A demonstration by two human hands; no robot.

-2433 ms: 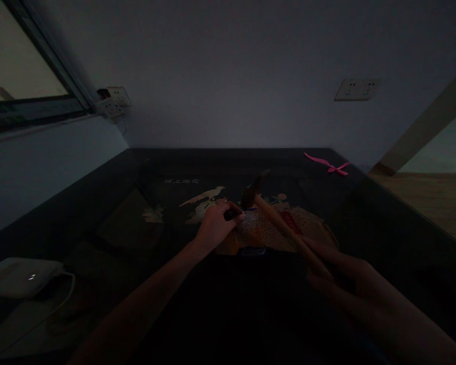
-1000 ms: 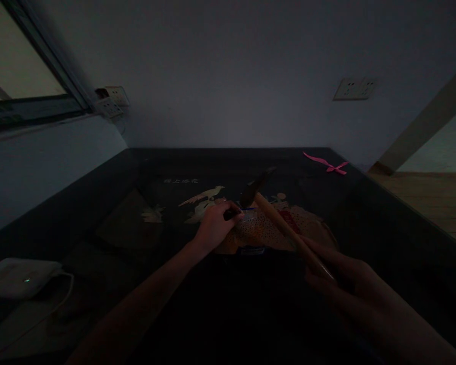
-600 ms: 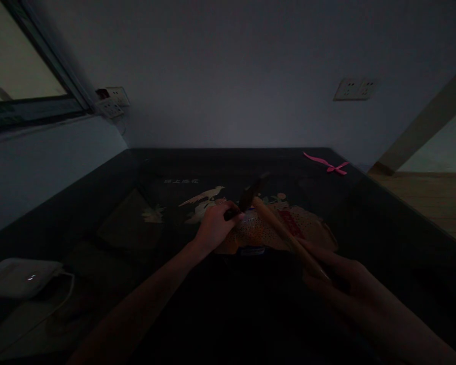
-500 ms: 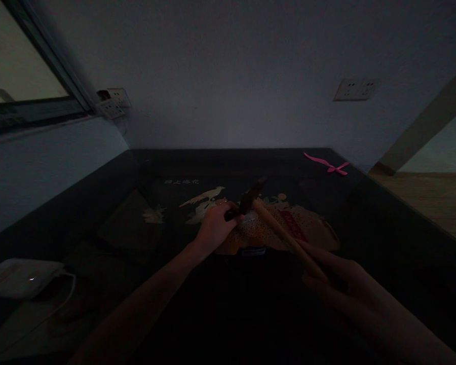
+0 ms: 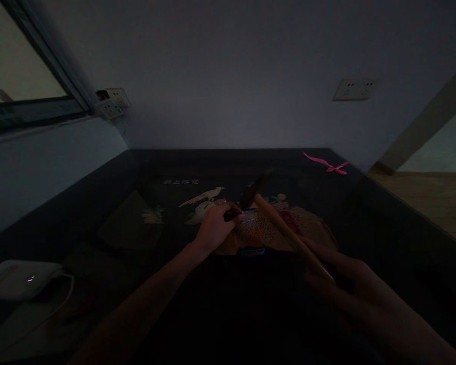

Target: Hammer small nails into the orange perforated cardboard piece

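Note:
My right hand (image 5: 344, 284) grips the wooden handle of a hammer (image 5: 279, 223). The hammer's dark head is up at the handle's far end, beside my left fingertips and a little above them. My left hand (image 5: 216, 225) is closed in a pinch, thumb against fingers. What it holds is too dark to make out. Beneath both hands lies a flat brown and orange piece (image 5: 273, 230) with a dotted pattern and a red strip; the dark lower edge has a small blue label (image 5: 253, 251).
The dark tabletop (image 5: 220, 159) carries a printed bird picture (image 5: 203, 197). A pink ribbon (image 5: 329, 166) lies at the far right. To the near left sits a white box-shaped device (image 5: 21, 279) with a cable. The wall behind has sockets (image 5: 353, 89).
The hammer head has risen slightly from the left fingertips, and my right hand has shifted a little right. My left hand stays almost in place.

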